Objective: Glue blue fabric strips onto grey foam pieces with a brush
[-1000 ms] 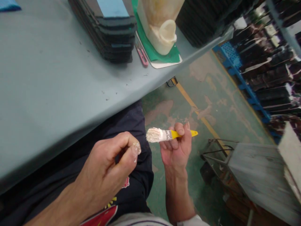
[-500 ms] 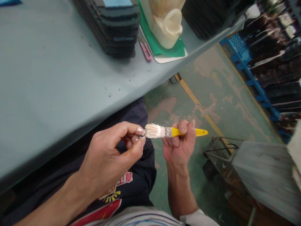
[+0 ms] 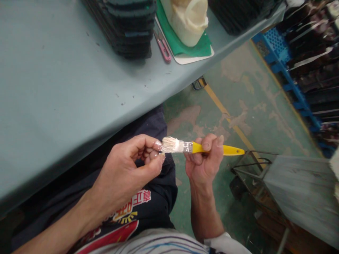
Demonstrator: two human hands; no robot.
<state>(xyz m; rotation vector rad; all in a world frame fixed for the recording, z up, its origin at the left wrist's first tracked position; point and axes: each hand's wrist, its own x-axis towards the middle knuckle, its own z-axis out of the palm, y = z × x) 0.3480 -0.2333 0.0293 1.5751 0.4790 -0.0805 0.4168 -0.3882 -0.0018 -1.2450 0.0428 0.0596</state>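
Observation:
My right hand (image 3: 205,155) is closed around the yellow handle of a paintbrush (image 3: 197,147), which lies level above my lap with its bristles pointing left. The pale bristles are caked with white stuff. At their tips, the thumb and forefinger of my left hand (image 3: 135,155) come together in a pinch; both fingertips are smeared with white. A tiny dark bit seems to show between them, too small to name. The other fingers of that hand are curled in.
On the grey-covered table (image 3: 60,88) are a stack of dark pieces (image 3: 129,31), pink thread snips (image 3: 163,49) and a cream plastic container (image 3: 189,30) on green cloth (image 3: 182,51). A metal cart (image 3: 293,187) stands at right, with a loaded blue pallet (image 3: 293,81) beyond.
The brush has shifted slightly right in view and more of its handle end shows. My left fingers stay at the bristle tips. The table things sit a little higher in view.

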